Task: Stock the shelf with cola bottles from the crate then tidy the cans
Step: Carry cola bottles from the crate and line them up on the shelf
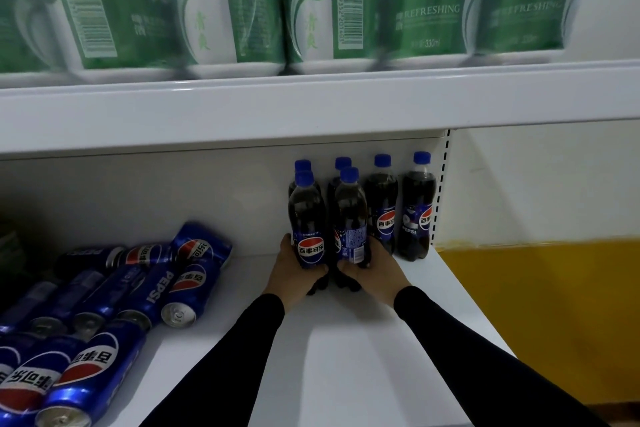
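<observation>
Blue-capped cola bottles [308, 218] gripped, both hands.

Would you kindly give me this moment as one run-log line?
phase: stocking | left hand: holds cola bottle | right hand: holds second cola bottle | both upright on shelf | cans: lying untidied

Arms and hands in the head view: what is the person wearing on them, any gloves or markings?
Both arms are covered by long, close-fitting black sleeves that end at the wrists. The left sleeve and right sleeve are plain, with no logos or stripes visible. The left hand and right hand are bare: no gloves, rings or watch show.
</observation>
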